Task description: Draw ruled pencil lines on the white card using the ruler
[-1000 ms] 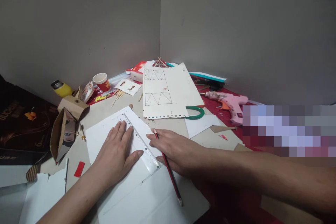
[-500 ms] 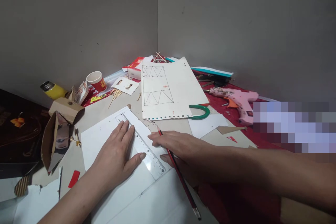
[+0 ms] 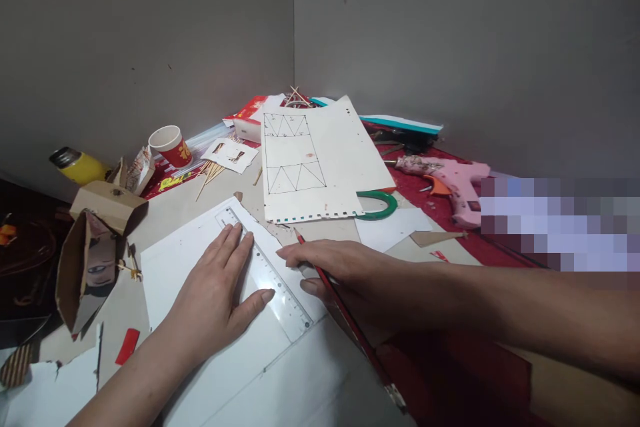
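My left hand (image 3: 215,287) lies spread on a clear plastic ruler (image 3: 287,302), fingertips near its far end and thumb out across it. Under the ruler is a white sheet (image 3: 180,263) with thin pencil lines on it. In my right hand (image 3: 345,267), just right of the ruler, is a red and black pencil (image 3: 373,358). Its sharpened tip points away from me, above the sheet's right edge, and its back end slants down toward me. Beyond my hands lies a hole-edged paper (image 3: 340,160) with a drawn rectangle and zigzag triangles.
A green-handled tool (image 3: 393,203) sticks out from under the drawing. To the right lies a pink glue gun (image 3: 450,177). A paper cup (image 3: 173,147), wooden sticks (image 3: 207,180), a yellow bottle (image 3: 80,167) and folded cardboard (image 3: 107,203) stand or lie at the left. Grey walls meet behind.
The pencil's back end has swung to the right as my right hand shifts its hold. My left hand stays on the ruler. The whole view has shifted slightly.
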Motion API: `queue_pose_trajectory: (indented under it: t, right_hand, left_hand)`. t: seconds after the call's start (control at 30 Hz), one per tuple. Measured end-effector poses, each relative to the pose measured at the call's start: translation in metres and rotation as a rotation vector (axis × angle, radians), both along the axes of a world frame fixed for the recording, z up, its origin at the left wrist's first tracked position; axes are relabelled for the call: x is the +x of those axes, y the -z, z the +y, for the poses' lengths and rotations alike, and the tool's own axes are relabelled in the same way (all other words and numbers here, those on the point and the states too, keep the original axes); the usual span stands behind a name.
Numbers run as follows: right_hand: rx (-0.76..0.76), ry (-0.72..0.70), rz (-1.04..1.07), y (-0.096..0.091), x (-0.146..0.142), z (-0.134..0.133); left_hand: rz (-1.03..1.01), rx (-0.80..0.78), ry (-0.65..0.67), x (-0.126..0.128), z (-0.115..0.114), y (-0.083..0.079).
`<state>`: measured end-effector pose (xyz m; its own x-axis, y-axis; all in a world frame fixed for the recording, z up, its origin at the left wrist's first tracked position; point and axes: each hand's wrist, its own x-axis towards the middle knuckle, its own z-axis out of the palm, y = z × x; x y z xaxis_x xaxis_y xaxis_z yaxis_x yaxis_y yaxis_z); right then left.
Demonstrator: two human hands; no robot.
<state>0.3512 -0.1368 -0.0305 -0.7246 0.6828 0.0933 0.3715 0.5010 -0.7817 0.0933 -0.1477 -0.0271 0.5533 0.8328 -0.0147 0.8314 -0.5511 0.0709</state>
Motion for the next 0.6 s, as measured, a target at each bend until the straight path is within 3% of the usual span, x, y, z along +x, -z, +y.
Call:
queue_pose_trajectory:
  t: [0.33, 0.6]
  right_hand:
    - [-0.104, 0.036, 0.108, -0.002, 0.003, 0.003]
    - [-0.125, 0.309, 0.308, -0.005, 0.007, 0.012]
  left_hand:
    - [-0.007, 0.048, 0.010, -0.002, -0.004, 0.003]
    - [-0.055, 0.080, 0.040, -0.005, 0.001, 0.003]
